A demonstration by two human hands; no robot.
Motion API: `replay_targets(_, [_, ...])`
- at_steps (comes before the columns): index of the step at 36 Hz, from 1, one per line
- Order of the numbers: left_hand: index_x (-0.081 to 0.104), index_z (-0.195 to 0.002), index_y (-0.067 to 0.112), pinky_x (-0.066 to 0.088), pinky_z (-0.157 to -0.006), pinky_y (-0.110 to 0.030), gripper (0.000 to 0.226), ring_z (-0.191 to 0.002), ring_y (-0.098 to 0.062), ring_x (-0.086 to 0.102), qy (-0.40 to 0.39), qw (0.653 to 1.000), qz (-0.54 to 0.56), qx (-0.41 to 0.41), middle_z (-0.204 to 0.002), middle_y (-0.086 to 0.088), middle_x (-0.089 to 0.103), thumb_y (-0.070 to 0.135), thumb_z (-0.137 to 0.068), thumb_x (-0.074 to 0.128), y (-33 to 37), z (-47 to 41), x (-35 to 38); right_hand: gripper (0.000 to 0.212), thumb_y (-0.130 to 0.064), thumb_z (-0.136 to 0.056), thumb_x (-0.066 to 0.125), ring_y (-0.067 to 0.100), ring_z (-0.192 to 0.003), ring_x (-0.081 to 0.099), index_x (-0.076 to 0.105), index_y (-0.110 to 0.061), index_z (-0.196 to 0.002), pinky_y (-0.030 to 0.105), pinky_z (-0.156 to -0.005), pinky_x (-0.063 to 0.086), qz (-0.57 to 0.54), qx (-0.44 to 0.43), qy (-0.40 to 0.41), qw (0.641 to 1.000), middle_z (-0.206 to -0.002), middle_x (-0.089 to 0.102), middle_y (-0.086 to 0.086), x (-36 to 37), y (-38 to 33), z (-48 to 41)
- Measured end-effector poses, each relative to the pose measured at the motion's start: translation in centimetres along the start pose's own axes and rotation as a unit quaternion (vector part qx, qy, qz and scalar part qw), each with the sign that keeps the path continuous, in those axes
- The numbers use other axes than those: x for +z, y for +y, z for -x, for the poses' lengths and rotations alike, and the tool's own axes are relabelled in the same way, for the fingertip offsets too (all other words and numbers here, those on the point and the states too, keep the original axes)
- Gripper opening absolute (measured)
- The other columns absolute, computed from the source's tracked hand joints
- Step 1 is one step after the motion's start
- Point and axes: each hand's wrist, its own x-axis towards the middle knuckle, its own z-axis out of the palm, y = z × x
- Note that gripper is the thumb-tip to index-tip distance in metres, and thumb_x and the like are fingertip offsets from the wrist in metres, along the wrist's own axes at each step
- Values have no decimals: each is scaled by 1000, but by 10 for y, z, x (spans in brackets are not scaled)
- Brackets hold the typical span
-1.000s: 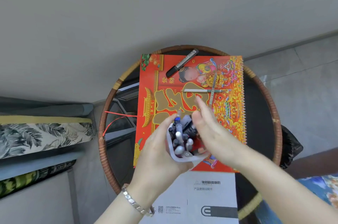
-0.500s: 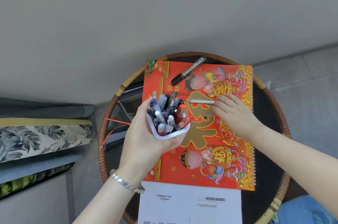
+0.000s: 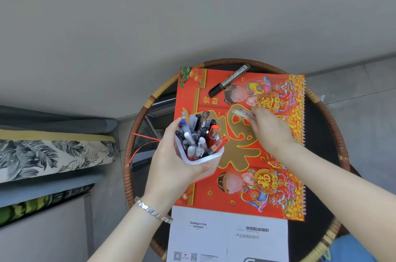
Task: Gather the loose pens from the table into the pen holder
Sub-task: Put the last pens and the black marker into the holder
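My left hand (image 3: 171, 167) grips a white pen holder (image 3: 203, 157) packed with several pens, held above the left part of the red calendar (image 3: 246, 176). My right hand (image 3: 270, 131) rests on the calendar's middle, fingers pinched on a blurred white pen (image 3: 240, 113) that sticks out to the left. A black marker (image 3: 229, 80) lies slanted on the calendar's top edge, apart from both hands.
The calendar lies on a round table with a dark top and woven rim (image 3: 342, 154). A white printed manual (image 3: 229, 236) sits at the near edge. A leaf-patterned cushion (image 3: 53, 156) lies to the left, the grey wall behind.
My left hand carried the holder to the left and held it there. My right hand reached out to the loose pens on the calendar and closed on the white pen, which now looks lifted.
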Motion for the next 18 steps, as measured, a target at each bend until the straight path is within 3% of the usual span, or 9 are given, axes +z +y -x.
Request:
replay_targets(2, [40,-119,40,36,-62,10,85,-81,37,44,7,1000,-3,-3,-103,32,49,6,-55,84,-1,4,-3,30,-26,-99,42,22,-88,60,52,-10,-121,31,-67,46,-145,33,46,988,-108,59,3,-18,-8,16])
replay_targets(5, [40,-118,43,42,-67,4,85,-87,29,50,16,1000,-20,-9,-104,29,53,6,-55,84,-6,8,-5,22,-23,-97,48,1,-65,55,48,-20,-118,10,-48,43,-391,75,75,914,-86,56,-9,-53,-22,47])
replay_targets(8, [38,-125,44,48,-83,-18,91,-102,6,56,15,999,-41,-19,-113,25,56,9,-55,85,-8,12,-5,5,-19,-92,53,-1,-53,54,56,-17,-96,9,-51,44,-510,68,96,852,-62,59,-8,-81,-31,81])
replay_targets(11, [35,-131,42,49,-95,-37,98,-114,-9,54,6,998,-61,-28,-125,16,55,10,-54,87,-8,16,-2,12,-23,-84,55,0,-41,49,58,-13,-89,9,-43,38,-627,65,89,771,-57,62,2,-93,-43,109])
replay_targets(14, [36,-127,43,50,-88,-28,94,-105,-3,55,-7,998,-63,-27,-114,25,54,11,-55,86,-6,22,2,14,-24,-79,53,3,-48,56,55,-13,-88,10,-39,36,-680,53,94,726,-71,69,4,-86,-53,125])
replay_targets(18, [30,-118,57,47,-74,-15,94,-88,18,51,-21,997,-72,-20,-101,38,45,16,-54,86,-4,32,7,16,-21,-85,54,3,-51,59,52,-7,-93,8,-49,43,-686,52,93,720,-77,68,6,-69,-62,130])
